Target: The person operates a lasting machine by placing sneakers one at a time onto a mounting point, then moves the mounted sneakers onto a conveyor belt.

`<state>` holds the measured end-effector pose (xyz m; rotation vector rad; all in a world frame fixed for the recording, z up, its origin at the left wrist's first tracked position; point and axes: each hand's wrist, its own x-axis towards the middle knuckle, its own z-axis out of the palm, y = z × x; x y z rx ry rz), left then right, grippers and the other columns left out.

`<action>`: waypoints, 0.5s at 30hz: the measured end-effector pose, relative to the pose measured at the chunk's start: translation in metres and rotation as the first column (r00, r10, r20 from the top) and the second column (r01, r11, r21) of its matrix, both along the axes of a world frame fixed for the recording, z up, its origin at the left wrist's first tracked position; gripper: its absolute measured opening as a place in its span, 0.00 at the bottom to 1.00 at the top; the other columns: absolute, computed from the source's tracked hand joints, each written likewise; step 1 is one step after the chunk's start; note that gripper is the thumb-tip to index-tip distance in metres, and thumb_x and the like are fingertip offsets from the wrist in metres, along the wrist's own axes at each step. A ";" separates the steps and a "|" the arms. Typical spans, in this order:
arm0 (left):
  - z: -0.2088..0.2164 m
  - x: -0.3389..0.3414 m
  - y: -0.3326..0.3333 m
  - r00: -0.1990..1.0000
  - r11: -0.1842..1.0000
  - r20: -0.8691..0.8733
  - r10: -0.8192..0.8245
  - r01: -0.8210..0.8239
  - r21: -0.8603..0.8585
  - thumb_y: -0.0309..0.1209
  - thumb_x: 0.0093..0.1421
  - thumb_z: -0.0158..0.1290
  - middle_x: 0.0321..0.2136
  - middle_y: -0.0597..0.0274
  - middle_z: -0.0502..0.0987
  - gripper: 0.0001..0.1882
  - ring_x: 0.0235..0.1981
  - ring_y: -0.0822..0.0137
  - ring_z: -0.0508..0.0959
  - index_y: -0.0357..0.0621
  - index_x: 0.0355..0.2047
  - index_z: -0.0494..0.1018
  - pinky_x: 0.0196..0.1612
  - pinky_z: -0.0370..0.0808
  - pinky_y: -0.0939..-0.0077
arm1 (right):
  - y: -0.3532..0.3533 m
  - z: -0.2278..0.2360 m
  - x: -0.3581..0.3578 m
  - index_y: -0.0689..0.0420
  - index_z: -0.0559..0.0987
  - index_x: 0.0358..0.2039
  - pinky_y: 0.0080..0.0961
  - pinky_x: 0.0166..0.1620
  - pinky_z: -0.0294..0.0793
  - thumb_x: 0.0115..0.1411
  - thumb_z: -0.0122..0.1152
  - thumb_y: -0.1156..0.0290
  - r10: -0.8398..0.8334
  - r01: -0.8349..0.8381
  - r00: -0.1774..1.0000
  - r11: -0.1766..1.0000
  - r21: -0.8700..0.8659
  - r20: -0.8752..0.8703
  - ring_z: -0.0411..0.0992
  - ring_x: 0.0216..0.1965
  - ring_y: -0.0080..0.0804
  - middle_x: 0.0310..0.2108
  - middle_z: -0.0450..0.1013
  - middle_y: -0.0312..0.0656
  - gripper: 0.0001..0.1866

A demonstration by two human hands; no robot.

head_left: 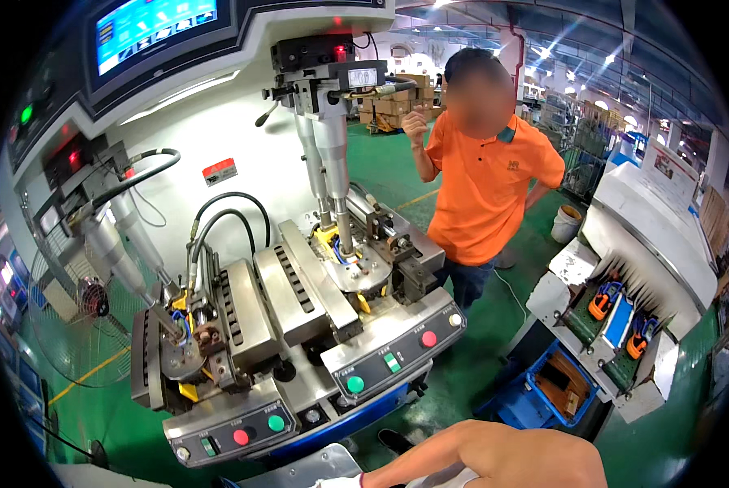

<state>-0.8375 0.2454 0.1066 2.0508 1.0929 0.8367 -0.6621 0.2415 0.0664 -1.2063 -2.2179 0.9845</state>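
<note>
- Head view, near edge: the right hand (340, 482), wearing a white glove, is showing only its upper margin beside a grey metal tray (319, 465); whether its fingers are spreading, closing or gripping anything, one cannot tell.
- The left hand is lying outside the frame, so its state cannot be told.
- Nearest to the glove, the metal tray is sitting just in front of a two-station machine's blue base (372, 416).
- The left control panel (256, 429) and right control panel (405, 350) are each bearing green, red and white buttons.
- Beyond the right panel, silver columns (330, 154) are standing over a round fixture plate (363, 278).
- At far left, a screen (157, 32) is glowing above a wire-guarded fan (93, 297).
- A co-worker (478, 191) in an orange polo shirt is standing beyond the machine's right side, raising one hand (414, 126).
- At right, a blue bin (543, 415) is holding brown pieces (572, 376) beside a white machine (645, 232).
</note>
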 end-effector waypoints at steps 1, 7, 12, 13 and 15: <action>0.016 0.031 0.009 0.997 0.994 0.015 -0.080 0.079 0.073 0.25 0.60 0.62 0.42 0.50 0.82 0.11 0.42 0.52 0.82 0.41 0.44 0.81 0.49 0.79 0.62 | 0.005 -0.055 0.013 0.59 0.83 0.40 0.40 0.41 0.79 0.48 0.67 0.63 -0.088 0.126 0.978 0.972 0.200 -0.187 0.79 0.35 0.52 0.35 0.79 0.54 0.19; 0.096 0.114 0.074 0.990 0.857 -0.022 -0.143 0.135 0.498 0.25 0.61 0.61 0.50 0.47 0.79 0.13 0.51 0.49 0.79 0.38 0.47 0.79 0.56 0.76 0.58 | -0.012 0.056 0.139 0.58 0.85 0.35 0.34 0.34 0.76 0.49 0.73 0.48 -0.483 0.263 0.814 0.802 -0.537 -0.323 0.78 0.30 0.35 0.30 0.82 0.43 0.25; 0.100 0.123 0.118 0.917 0.880 0.198 0.345 -0.390 0.270 0.22 0.68 0.55 0.49 0.47 0.79 0.14 0.47 0.57 0.81 0.34 0.53 0.75 0.55 0.78 0.65 | -0.020 0.085 0.195 0.61 0.83 0.26 0.23 0.27 0.70 0.58 0.73 0.64 -0.740 0.221 0.478 0.623 -0.750 -0.474 0.73 0.24 0.20 0.24 0.78 0.35 0.13; 0.095 0.116 0.128 0.928 0.859 0.129 0.349 -0.372 0.351 0.23 0.67 0.56 0.49 0.47 0.78 0.15 0.48 0.56 0.81 0.35 0.54 0.74 0.55 0.78 0.65 | -0.016 0.078 0.202 0.62 0.80 0.40 0.25 0.39 0.71 0.58 0.73 0.60 -0.735 0.209 0.502 0.614 -0.761 -0.455 0.72 0.36 0.22 0.35 0.77 0.37 0.19; 0.067 0.094 0.139 0.908 0.795 -0.052 0.416 -0.335 0.506 0.26 0.65 0.59 0.50 0.46 0.78 0.19 0.49 0.55 0.80 0.36 0.56 0.73 0.56 0.77 0.64 | -0.017 0.056 0.214 0.63 0.78 0.52 0.24 0.50 0.73 0.59 0.73 0.62 -0.766 0.126 0.441 0.570 -0.812 -0.469 0.72 0.45 0.23 0.44 0.78 0.37 0.25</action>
